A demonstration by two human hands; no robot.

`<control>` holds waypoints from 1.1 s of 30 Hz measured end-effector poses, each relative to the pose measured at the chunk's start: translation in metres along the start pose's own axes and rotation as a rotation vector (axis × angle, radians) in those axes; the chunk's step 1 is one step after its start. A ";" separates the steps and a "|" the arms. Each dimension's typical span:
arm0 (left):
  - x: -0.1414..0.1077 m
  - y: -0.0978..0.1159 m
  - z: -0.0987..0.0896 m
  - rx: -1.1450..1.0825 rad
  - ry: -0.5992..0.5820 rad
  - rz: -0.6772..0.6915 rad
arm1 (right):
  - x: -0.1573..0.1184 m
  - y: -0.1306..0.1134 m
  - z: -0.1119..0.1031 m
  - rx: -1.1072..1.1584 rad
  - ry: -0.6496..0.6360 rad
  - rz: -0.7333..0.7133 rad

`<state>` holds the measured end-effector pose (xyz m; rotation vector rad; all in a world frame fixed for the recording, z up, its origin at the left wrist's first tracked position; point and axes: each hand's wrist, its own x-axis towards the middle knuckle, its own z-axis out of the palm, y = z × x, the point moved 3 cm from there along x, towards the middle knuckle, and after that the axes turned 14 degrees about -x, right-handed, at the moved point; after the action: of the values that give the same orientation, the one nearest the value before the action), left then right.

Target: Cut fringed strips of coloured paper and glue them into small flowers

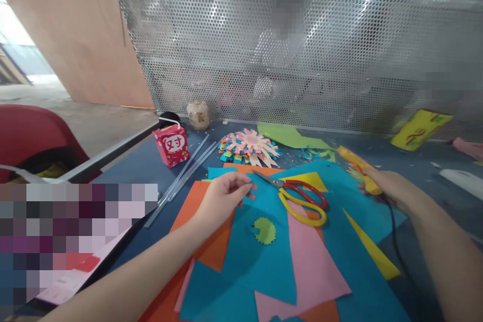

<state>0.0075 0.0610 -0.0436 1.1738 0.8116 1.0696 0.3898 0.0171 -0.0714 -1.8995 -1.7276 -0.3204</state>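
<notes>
My right hand (383, 188) is closed around a yellow hot glue gun (356, 158), whose dark cord hangs down below the wrist. Small coloured scraps show beside its grip. My left hand (229, 188) hovers over the felt, thumb and fingers pinched together; whatever is between them is too small to make out. Just right of it, scissors (302, 196) with one red and one yellow handle lie partly spread on the sheets. A round green felt piece (265, 231) with a toothed edge rests on a blue felt sheet (260, 271) below the left hand.
Orange felt (211, 246) and pink felt (317, 271) overlap the blue. Behind are fringed felt flowers (249, 143), green felt (290, 137) and a perforated metal screen (226, 50). Clear glue sticks (192, 168) and a pink box (171, 146) lie left; a yellow packet (420, 130) stands right.
</notes>
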 end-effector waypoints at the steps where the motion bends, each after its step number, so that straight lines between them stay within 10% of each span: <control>1: 0.000 0.000 0.000 -0.009 0.001 -0.006 | 0.002 -0.002 -0.002 0.083 -0.018 0.064; 11: -0.001 -0.003 0.001 -0.071 0.028 -0.037 | 0.035 -0.052 -0.033 0.771 -0.328 0.359; 20: -0.003 -0.001 0.002 -0.100 0.036 -0.075 | 0.029 -0.051 -0.009 1.259 -0.246 0.503; 33: -0.006 0.000 0.005 -0.090 0.038 -0.136 | 0.012 -0.125 -0.005 1.280 -0.409 0.397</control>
<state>0.0099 0.0535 -0.0431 1.0111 0.8523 1.0078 0.2707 0.0283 -0.0318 -1.2399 -1.1571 1.1239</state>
